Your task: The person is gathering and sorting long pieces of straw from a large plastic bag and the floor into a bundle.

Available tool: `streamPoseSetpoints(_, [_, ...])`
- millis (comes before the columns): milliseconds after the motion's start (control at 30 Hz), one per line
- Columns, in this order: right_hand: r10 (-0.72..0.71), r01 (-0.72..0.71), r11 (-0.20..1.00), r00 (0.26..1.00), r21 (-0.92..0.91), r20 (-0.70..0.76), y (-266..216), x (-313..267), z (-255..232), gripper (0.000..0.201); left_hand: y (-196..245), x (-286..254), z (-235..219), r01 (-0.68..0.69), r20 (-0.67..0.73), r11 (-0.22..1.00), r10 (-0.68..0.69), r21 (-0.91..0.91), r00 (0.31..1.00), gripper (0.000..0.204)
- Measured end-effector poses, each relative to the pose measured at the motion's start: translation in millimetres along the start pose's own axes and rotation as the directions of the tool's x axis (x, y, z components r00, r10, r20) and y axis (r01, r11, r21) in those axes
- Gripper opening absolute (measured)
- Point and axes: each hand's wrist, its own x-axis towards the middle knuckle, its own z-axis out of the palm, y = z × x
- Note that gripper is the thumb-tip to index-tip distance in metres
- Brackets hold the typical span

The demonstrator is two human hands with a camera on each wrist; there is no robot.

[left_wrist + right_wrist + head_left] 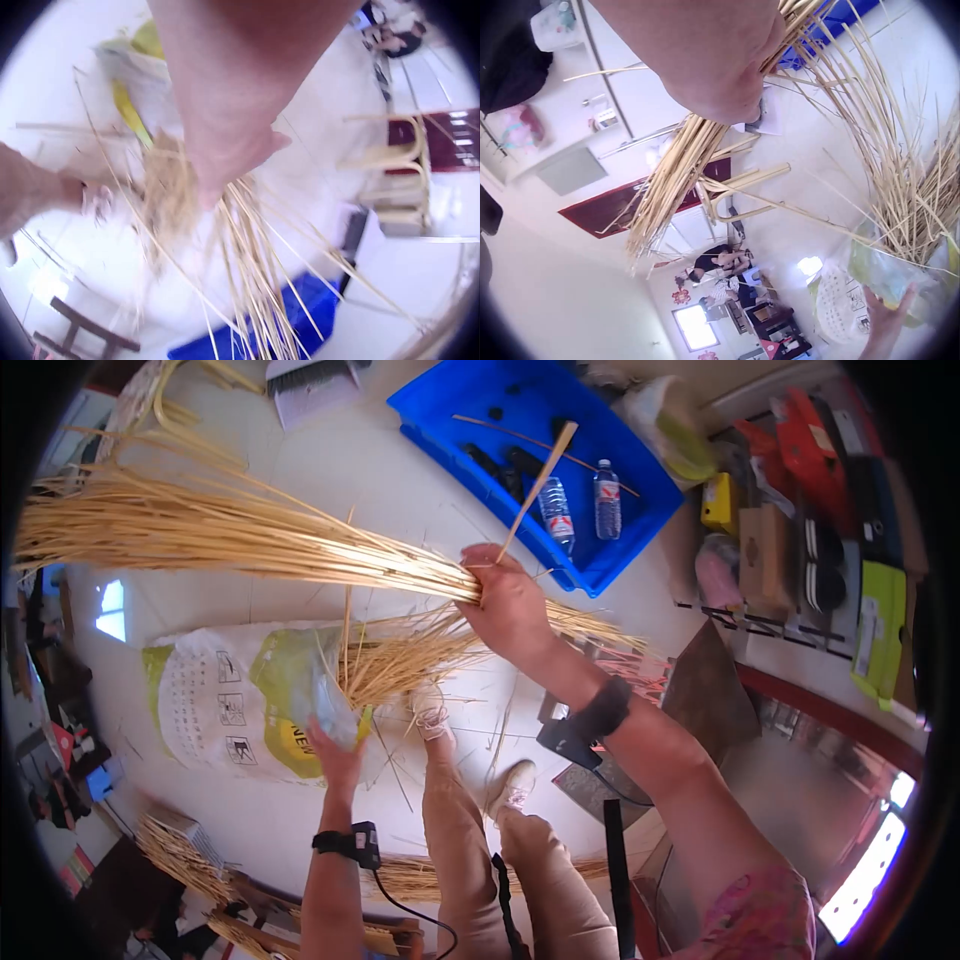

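Beyond the large white-and-green printed plastic sack (200,695), the right arm (665,760) is stretched forward, and the right hand (512,615) grasps firmly a long bundle of golden dry straw (250,542). The bundle is tight near the hand, loose and spread at the end. At the sack's mouth, the left hand (338,758) is released, its thumb and finger apart.

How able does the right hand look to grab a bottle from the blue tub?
Probably not as things stand: the right hand grips the straw bundle, though the tub is open and the bottles lie nearby.
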Motion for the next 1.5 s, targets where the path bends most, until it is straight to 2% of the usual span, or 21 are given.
streamPoseSetpoints(67, [0.077, -0.082, 0.996, 0.992, 0.044, 0.100, -15.9, -14.0, -32.3, 0.024, 82.1, 9.1, -21.0, -0.173, -0.094, 0.971, 0.160, -0.162, 0.983, 0.115])
streamPoseSetpoints(133, [-0.002, -0.003, 0.997, 0.998, 0.073, 0.068, -25.2, -29.0, -57.4, 0.025, 161.0, 22.9, -48.1, -0.294, -0.134, 0.938, 0.272, -0.185, 0.953, 0.118])
streamPoseSetpoints(200, [-0.023, 0.016, 0.990, 0.999, 0.137, 0.048, -37.9, -46.6, -75.1, 0.025, 226.5, 32.3, -74.9, -0.477, 0.035, 0.863, 0.489, -0.169, 0.872, 0.113])
streamPoseSetpoints(267, [-0.025, 0.022, 0.986, 1.000, 0.167, 0.018, -44.2, -59.2, -81.9, 0.028, 257.0, 34.2, -62.2, -0.591, 0.209, 0.751, 0.654, -0.294, 0.727, 0.101])
streamPoseSetpoints(367, [-0.021, 0.020, 0.984, 1.000, 0.179, 0.004, -58.2, -74.7, -84.2, 0.030, 303.3, -1.2, -68.4, -0.407, 0.521, 0.782, 0.620, -0.472, 0.587, 0.053])
streamPoseSetpoints(400, [0.016, -0.021, 0.973, 1.000, 0.231, 0.025, -68.2, -80.1, -91.5, 0.029, 298.7, -3.2, -58.9, -0.460, 0.528, 0.788, 0.615, -0.409, 0.585, 0.049])
streamPoseSetpoints(467, [0.076, -0.074, 0.995, 0.997, 0.071, -0.029, -76.4, -82.3, -105.1, 0.028, 273.8, -5.6, -26.2, -0.552, 0.537, 0.784, 0.607, -0.285, 0.586, 0.042])
streamPoseSetpoints(567, [-0.047, 0.013, 0.995, 0.930, -0.095, -0.363, -74.7, -70.1, -145.6, 0.022, 213.9, -20.6, 5.1, -0.655, 0.551, 0.750, 0.586, -0.090, 0.595, 0.032])
streamPoseSetpoints(633, [-0.036, -0.031, 0.985, 0.928, -0.172, -0.372, -84.0, -66.0, -182.1, 0.017, 180.4, -22.5, -1.2, -0.719, 0.479, 0.695, 0.639, -0.025, 0.601, 0.025])
streamPoseSetpoints(700, [-0.051, -0.050, 0.966, 0.925, -0.253, -0.376, -92.4, -73.4, -208.1, 0.010, 167.6, -23.2, -20.0, -0.597, 0.600, 0.801, 0.500, -0.047, 0.624, 0.034])
streamPoseSetpoints(800, [0.015, -0.094, 0.973, 0.938, -0.210, -0.347, -109.7, -116.6, -218.6, 0.010, 146.1, -14.9, -9.0, -0.514, 0.741, 0.826, 0.193, 0.231, 0.644, 0.041])
streamPoseSetpoints(933, [0.283, -0.312, 0.949, 0.907, -0.047, -0.312, -101.6, -223.5, -207.6, 0.012, 165.8, -30.9, -3.4, -0.689, 0.869, 0.611, 0.000, 0.391, 0.494, 0.073])
streamPoseSetpoints(1000, [0.419, -0.448, 0.894, 0.838, -0.003, -0.348, -85.4, -297.8, -198.4, 0.012, 182.1, -37.8, 5.3, -0.785, 0.911, 0.496, -0.027, 0.370, 0.412, 0.092])
streamPoseSetpoints(1033, [0.500, -0.534, 0.846, 0.790, 0.005, -0.355, -80.0, -336.8, -194.3, 0.013, 159.7, -7.1, 29.9, -0.840, 0.971, 0.497, -0.026, 0.217, 0.236, 0.091])
streamPoseSetpoints(1133, [0.749, -0.796, 0.605, 0.558, 0.023, -0.357, -78.9, -454.7, -180.0, 0.014, 241.7, -75.8, 43.0, -0.819, 0.787, 0.237, 0.236, 0.522, 0.570, 0.075])
streamPoseSetpoints(1200, [0.838, -0.879, 0.467, 0.404, 0.100, -0.367, -88.8, -524.5, -173.4, 0.014, 269.7, -96.3, 77.2, -0.932, 0.807, 0.300, 0.487, 0.204, 0.334, 0.061])
streamPoseSetpoints(1267, [0.896, -0.941, 0.311, 0.245, 0.130, -0.370, -100.6, -593.4, -148.9, 0.016, 289.1, -120.4, 123.3, -0.933, 0.828, 0.359, 0.517, 0.023, 0.219, 0.059])
streamPoseSetpoints(1333, [0.942, -0.972, 0.129, 0.058, 0.198, -0.330, -115.8, -649.4, -119.7, 0.017, 290.9, -119.8, 187.6, -0.977, 0.819, 0.209, 0.568, -0.050, 0.080, 0.067])
streamPoseSetpoints(1400, [0.951, -0.957, -0.029, -0.116, 0.289, -0.286, -141.9, -695.2, -79.9, 0.017, 288.3, -94.4, 260.6, -0.976, 0.676, -0.039, 0.715, -0.214, -0.177, 0.078])
streamPoseSetpoints(1467, [0.946, -0.904, -0.155, -0.252, 0.398, -0.204, -144.2, -738.1, -32.5, 0.017, 300.2, -79.7, 329.9, -0.994, 0.694, -0.106, 0.715, -0.016, -0.087, 0.084])
streamPoseSetpoints(1500, [0.935, -0.875, -0.204, -0.307, 0.439, -0.176, -147.5, -754.2, -14.3, 0.017, 308.1, -80.5, 354.6, -0.995, 0.704, -0.062, 0.710, 0.073, 0.008, 0.085])
